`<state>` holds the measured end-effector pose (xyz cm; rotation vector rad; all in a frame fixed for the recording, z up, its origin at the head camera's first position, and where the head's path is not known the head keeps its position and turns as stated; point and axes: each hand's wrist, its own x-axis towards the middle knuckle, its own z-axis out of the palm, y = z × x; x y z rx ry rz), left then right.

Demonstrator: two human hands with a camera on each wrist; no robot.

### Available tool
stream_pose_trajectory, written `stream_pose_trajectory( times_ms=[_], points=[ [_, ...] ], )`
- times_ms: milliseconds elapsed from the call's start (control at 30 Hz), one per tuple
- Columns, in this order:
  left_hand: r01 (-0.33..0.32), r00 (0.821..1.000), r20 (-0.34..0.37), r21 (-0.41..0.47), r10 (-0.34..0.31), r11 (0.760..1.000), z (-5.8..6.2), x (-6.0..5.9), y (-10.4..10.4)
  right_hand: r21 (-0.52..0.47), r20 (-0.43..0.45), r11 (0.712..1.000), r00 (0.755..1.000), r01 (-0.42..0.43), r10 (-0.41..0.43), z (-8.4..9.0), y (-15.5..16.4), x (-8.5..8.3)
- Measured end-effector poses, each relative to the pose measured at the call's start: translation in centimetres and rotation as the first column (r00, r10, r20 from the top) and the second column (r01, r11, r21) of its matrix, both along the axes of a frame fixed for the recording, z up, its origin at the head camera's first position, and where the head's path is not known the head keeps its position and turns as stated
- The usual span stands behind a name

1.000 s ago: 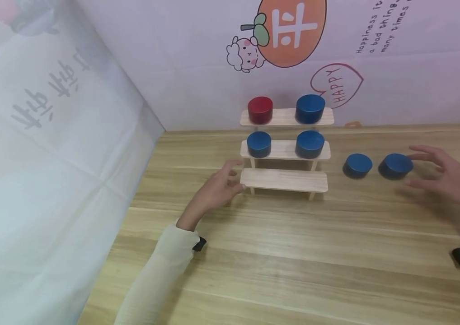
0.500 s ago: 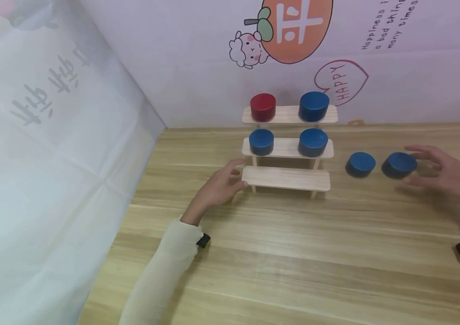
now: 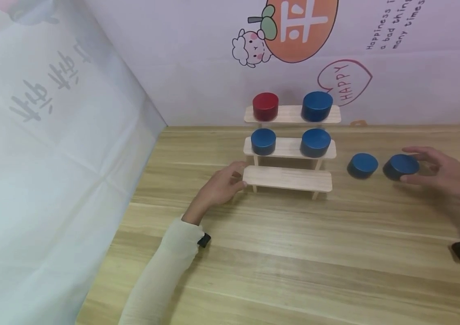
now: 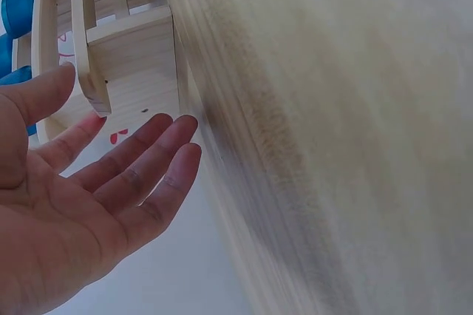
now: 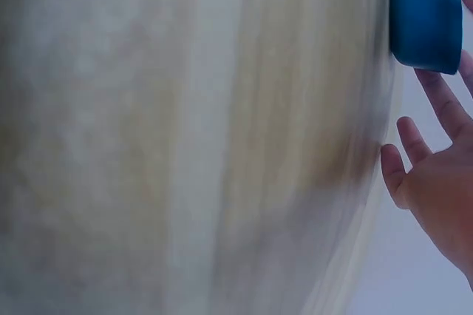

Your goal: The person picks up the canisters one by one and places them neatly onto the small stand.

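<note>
A blue puck (image 3: pixel 401 166) lies flat on the wooden worktop (image 3: pixel 295 253), to the right of a small three-step wooden rack (image 3: pixel 291 149), as a person's right hand (image 3: pixel 443 174) closes in around it. The hand's fingers are spread in a loose curve, index finger over the puck's far rim and thumb at its near side, at or just touching its edge; the right wrist view shows fingertips (image 5: pixel 437 86) at the puck (image 5: pixel 425 23) but no firm grip. A second blue puck (image 3: pixel 362 165) sits just beside the first, between it and the rack.

The left hand (image 3: pixel 222 186) rests at the left end of the rack's bottom step, fingers relaxed and straight, tips against or just beside the wood; the left wrist view confirms an open palm (image 4: pixel 81 204).

The bottom step is bare. The middle step carries two blue pucks (image 3: pixel 263 141), the top step a red puck (image 3: pixel 265 107) and a blue one (image 3: pixel 317 106). Behind stands a wall poster with a cartoon sheep (image 3: pixel 250 49).
</note>
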<state>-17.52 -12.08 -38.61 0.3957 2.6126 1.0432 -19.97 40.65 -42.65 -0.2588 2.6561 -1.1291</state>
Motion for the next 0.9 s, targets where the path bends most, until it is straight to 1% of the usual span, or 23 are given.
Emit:
stream_pose_trajectory(
  times_ms=[167,433,633,900],
  points=[
    [-0.005,1.0,-0.013,-0.019,0.004,1.0,0.02,0.04,0.09,0.031,-0.046,0.999,0.999,0.009,-0.008,-0.15,-0.07,-0.23],
    [-0.019,0.998,-0.06,-0.099,0.013,0.995,0.09,0.21,0.41,0.064,-0.044,0.998,0.999,0.014,-0.011,-0.07,-0.08,-0.41],
    [-0.019,0.998,-0.065,-0.096,0.013,0.995,0.26,0.36,0.47,0.047,-0.052,0.999,0.998,0.027,-0.025,-0.13,-0.24,-0.36],
    [-0.035,0.998,-0.059,-0.089,0.03,0.995,0.19,0.52,0.53,0.066,-0.046,0.997,0.998,0.046,-0.043,0.11,-0.17,-0.22]
  ],
)
